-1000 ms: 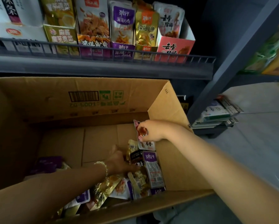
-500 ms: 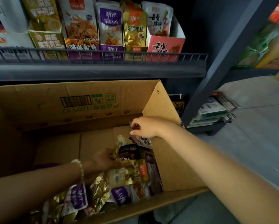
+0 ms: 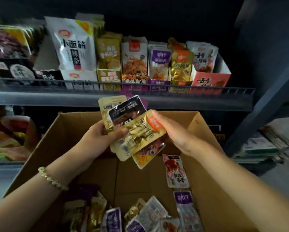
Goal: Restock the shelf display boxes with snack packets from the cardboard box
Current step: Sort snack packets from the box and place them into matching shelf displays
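Comparing against a second ago, both grips have come up out of the cardboard box [image 3: 65, 131] and now meet at centre frame, above its open top, with the bundle's top overlapping the shelf [image 3: 40, 97] edge in the picture. The left grip [image 3: 96, 136] is clamped on a fanned bundle of snack packets [image 3: 135, 129]. Its thumb lies across the front of a gold one, with a black packet above and a pink one at the bottom. The right grip [image 3: 179, 136] is apart: its fingers lie straight along the bundle's right edge, steadying rather than pinching, and its thumb is not seen. Earlier the left grip was down among the loose stock, and the right held a single packet by the box's right wall.

Loose packets [image 3: 182, 211] remain on the box floor, at the lower edge of the frame. Display boxes [image 3: 209, 81] stand in a row across the upper frame, most already showing stock.

Judgement: the pick is done and the bundle is mixed, so sorting by brand comes before placing. Fanned foil packets could slip from the left grip.
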### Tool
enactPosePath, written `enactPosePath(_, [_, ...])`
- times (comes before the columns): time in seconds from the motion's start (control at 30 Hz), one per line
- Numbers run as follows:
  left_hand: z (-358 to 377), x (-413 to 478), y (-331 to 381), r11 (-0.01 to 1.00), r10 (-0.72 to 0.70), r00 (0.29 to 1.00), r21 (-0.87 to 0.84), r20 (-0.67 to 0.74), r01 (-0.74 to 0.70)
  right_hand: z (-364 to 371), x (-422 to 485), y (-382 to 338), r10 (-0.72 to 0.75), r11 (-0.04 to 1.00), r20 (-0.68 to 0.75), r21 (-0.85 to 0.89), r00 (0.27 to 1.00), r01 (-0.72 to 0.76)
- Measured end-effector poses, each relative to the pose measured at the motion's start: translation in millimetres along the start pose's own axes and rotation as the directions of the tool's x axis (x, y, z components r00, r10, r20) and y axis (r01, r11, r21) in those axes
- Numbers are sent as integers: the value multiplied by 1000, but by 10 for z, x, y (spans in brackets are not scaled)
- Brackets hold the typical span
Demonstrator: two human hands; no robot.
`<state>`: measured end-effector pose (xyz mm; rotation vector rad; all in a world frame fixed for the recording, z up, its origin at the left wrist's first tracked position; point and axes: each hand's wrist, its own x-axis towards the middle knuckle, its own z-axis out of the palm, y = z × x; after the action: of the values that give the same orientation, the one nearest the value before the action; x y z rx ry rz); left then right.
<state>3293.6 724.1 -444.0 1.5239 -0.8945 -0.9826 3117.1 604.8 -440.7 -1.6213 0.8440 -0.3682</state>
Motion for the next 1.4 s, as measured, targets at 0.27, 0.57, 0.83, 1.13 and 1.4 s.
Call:
enactPosePath(0.27, [-46, 11, 42, 954, -62, 995, -289, 81, 83, 233, 15, -22, -138, 976, -225, 136, 965, 171])
enactPosePath(0.57, [18, -42, -40, 990, -66, 963, -104, 262, 97, 348, -16, 39, -200, 965, -271, 110, 941, 237])
enactPosePath(0.83, [-20, 11, -73, 942, -52, 988, -320, 146, 97, 324, 19, 14, -165, 969, -145, 161, 975, 188])
enactPosePath(1.13, [16, 5, -69, 906, -87, 994, -410, 66, 107, 320, 26, 85, -113, 949, -36, 291, 993, 119])
enactPosePath(1.4, [-154, 137, -71, 929, -104, 964, -369, -243, 7, 30, 58, 40, -297, 954, -387, -90, 873, 284])
